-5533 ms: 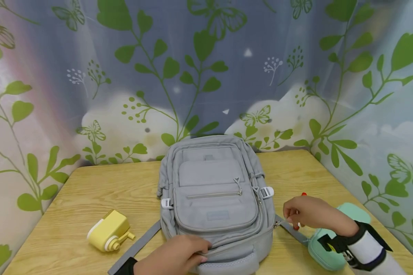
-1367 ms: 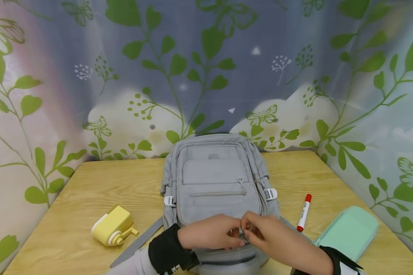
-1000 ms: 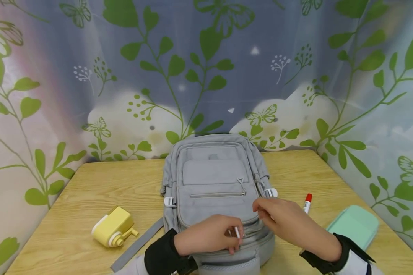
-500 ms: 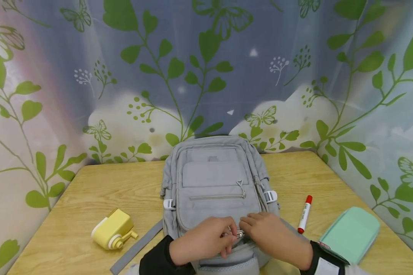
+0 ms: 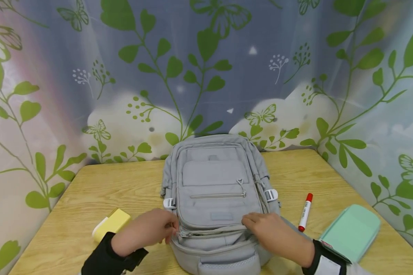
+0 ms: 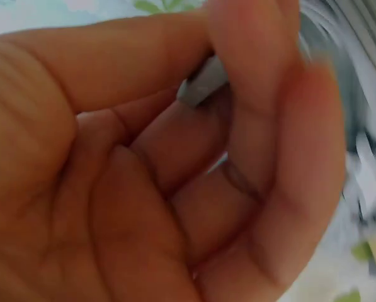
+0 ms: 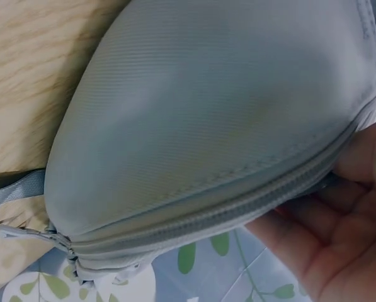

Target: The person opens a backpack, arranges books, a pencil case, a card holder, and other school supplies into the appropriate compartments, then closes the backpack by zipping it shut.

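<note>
A grey backpack (image 5: pixel 213 173) lies on its back on the table, its top end toward me. The main zipper along this end is undone between my hands, and the opening (image 5: pixel 223 240) gapes. At its left corner my left hand (image 5: pixel 148 231) pinches a zipper pull; in the left wrist view a grey pull tab (image 6: pixel 203 82) shows between thumb and curled fingers. My right hand (image 5: pixel 275 233) grips the fabric edge on the opening's right side. Close up in the right wrist view, the fingers (image 7: pixel 295 236) tuck behind the zipper edge (image 7: pixel 225 204).
A yellow boxy thing (image 5: pixel 111 225) with a white edge sits left, partly behind my left forearm. To the right lie a red-capped marker (image 5: pixel 305 214) and a mint-green case (image 5: pixel 352 231), partly behind my right wrist. A patterned curtain (image 5: pixel 206 76) encloses the wooden table (image 5: pixel 124 187).
My left hand has travelled left along the zipper from the middle to the left corner, and the opening has widened. The right hand, earlier by the right strap, now holds the edge.
</note>
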Motion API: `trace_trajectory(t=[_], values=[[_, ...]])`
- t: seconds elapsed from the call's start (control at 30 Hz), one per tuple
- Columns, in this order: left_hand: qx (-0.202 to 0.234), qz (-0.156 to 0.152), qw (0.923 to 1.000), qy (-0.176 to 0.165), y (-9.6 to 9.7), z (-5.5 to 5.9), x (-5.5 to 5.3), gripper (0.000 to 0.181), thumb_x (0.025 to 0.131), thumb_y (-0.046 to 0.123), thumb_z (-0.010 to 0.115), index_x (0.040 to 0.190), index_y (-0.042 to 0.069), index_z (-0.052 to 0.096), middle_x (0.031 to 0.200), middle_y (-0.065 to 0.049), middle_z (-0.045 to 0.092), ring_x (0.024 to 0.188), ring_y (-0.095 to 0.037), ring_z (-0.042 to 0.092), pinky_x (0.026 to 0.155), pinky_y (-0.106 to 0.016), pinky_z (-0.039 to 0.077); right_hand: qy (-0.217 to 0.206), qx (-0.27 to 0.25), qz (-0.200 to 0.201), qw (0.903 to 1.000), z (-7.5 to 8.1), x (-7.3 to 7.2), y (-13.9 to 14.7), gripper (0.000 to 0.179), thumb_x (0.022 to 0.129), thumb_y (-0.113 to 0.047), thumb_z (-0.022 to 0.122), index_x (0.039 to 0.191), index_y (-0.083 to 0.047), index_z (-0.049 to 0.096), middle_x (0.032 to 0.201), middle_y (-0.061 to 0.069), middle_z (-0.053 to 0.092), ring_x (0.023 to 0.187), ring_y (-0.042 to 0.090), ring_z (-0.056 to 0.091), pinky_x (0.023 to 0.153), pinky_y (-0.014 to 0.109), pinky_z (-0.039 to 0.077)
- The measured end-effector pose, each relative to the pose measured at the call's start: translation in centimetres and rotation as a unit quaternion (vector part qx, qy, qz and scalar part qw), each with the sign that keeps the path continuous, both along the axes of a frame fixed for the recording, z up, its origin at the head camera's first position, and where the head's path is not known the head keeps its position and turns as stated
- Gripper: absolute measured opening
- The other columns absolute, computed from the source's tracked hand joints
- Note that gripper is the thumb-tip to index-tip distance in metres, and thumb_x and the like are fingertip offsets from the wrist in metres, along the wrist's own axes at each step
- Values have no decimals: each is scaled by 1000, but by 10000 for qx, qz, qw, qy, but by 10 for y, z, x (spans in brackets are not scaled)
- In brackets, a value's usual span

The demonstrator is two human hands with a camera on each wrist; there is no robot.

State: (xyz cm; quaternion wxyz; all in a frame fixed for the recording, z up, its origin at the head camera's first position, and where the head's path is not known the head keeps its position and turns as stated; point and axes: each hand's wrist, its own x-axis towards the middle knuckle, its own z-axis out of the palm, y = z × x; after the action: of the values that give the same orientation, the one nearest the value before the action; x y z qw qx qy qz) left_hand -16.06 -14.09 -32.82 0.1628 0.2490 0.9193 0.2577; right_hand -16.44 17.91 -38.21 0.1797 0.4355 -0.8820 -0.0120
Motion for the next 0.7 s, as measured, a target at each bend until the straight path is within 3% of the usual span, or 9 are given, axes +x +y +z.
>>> trace_trajectory(t=[0.13,0.27,0.4,0.6,0.7], values=[[-652,702,9929,703,-10,-2,-4,18,88,9,61,73,18,63,57,5,54,52,-10,45,51,-25,34,85,-5,71,9999,-1,-1,3,31,72,7,67,98,-11,64,95,-1,67,84,12,66,62,24,54],[-971,1133,9841,966,-12,-4,-15,21,88,6,59,72,19,64,57,5,53,54,-11,46,51,-26,34,66,36,139,9999,-2,-1,5,34,73,8,67,102,-10,65,101,0,68,91,13,66,69,25,56],[-1112,1175,9832,842,-14,-6,-28,21,87,5,59,71,17,65,59,3,55,55,-12,48,51,-26,34,103,65,206,9997,-3,-1,6,37,72,7,68,104,-10,66,105,1,68,94,13,66,70,26,56],[-1236,874,9884,157,-24,-3,-35,24,88,3,55,69,13,64,58,-3,59,56,-14,47,56,-27,32,-68,180,144,9997,-2,1,8,39,74,6,68,109,-9,66,109,2,68,98,14,66,73,26,56],[-1240,937,9876,213,-29,0,-37,23,91,6,55,71,14,64,60,-2,58,56,-15,44,55,-28,31,-188,141,65,9997,2,2,10,37,77,5,66,111,-8,66,110,3,68,98,15,66,74,27,56]])
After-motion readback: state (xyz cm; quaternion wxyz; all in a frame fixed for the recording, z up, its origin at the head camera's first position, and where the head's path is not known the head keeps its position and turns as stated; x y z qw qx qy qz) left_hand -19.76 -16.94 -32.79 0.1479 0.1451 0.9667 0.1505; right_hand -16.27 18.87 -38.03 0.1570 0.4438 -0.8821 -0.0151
